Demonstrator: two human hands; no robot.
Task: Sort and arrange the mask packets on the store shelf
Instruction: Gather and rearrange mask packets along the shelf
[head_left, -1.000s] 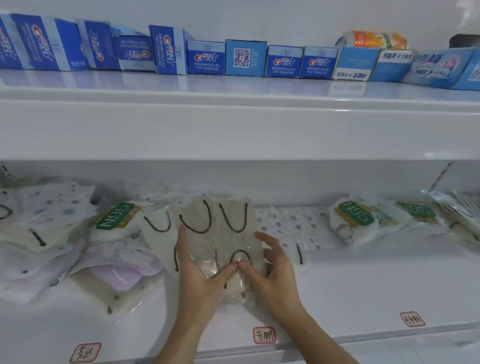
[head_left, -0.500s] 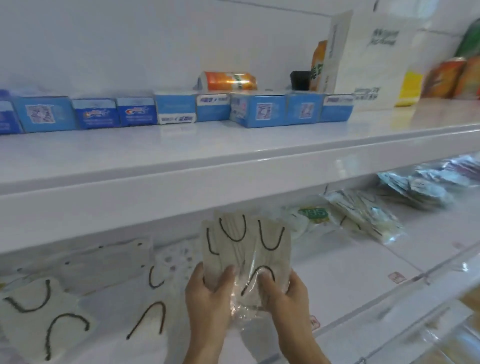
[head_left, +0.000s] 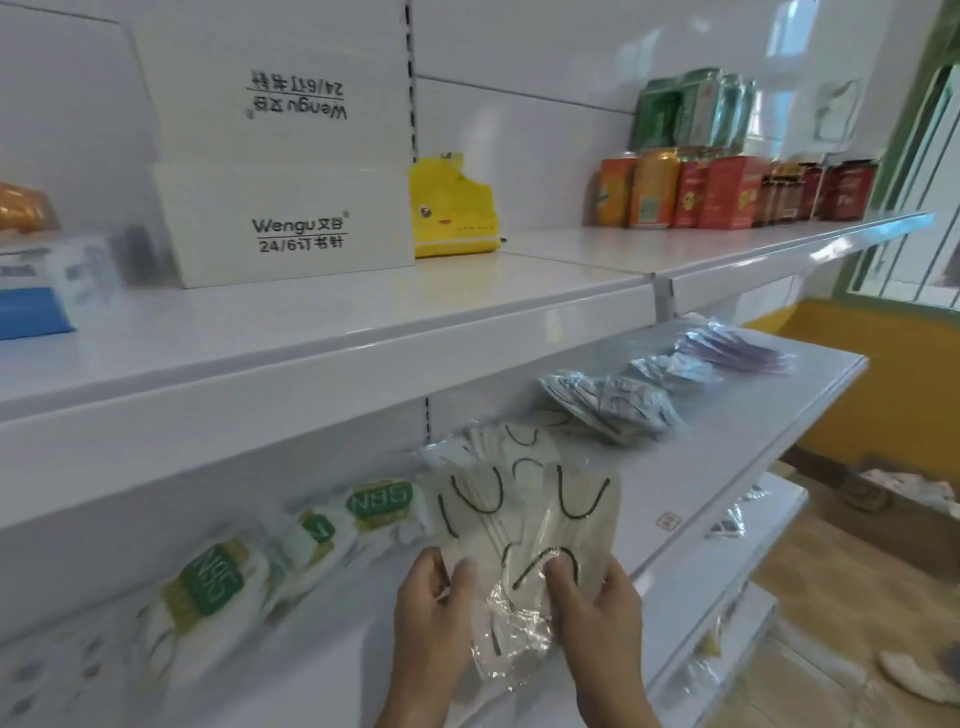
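A fanned stack of beige mask packets (head_left: 530, 519) with black ear loops, in clear wrappers, is held up in front of the lower shelf (head_left: 727, 441). My left hand (head_left: 434, 603) grips its lower left corner and my right hand (head_left: 597, 603) grips its lower right. Behind the stack lie more beige packets (head_left: 498, 441). White packets with green labels (head_left: 374, 509) lie to the left. Silver-blue packets (head_left: 613, 405) and purple packets (head_left: 732, 351) lie further right on the same shelf.
The upper shelf (head_left: 363, 322) carries white staple boxes (head_left: 285, 208), a yellow packet (head_left: 452, 213), orange cans and red boxes (head_left: 717, 192). Lower shelves step out at the right, above a wooden floor (head_left: 857, 597). A red price tag (head_left: 667, 519) sits on the lower shelf.
My view has swung to the right along the shelves. Both hands have carried the beige packets rightward, away from the left piles, still gripping them.
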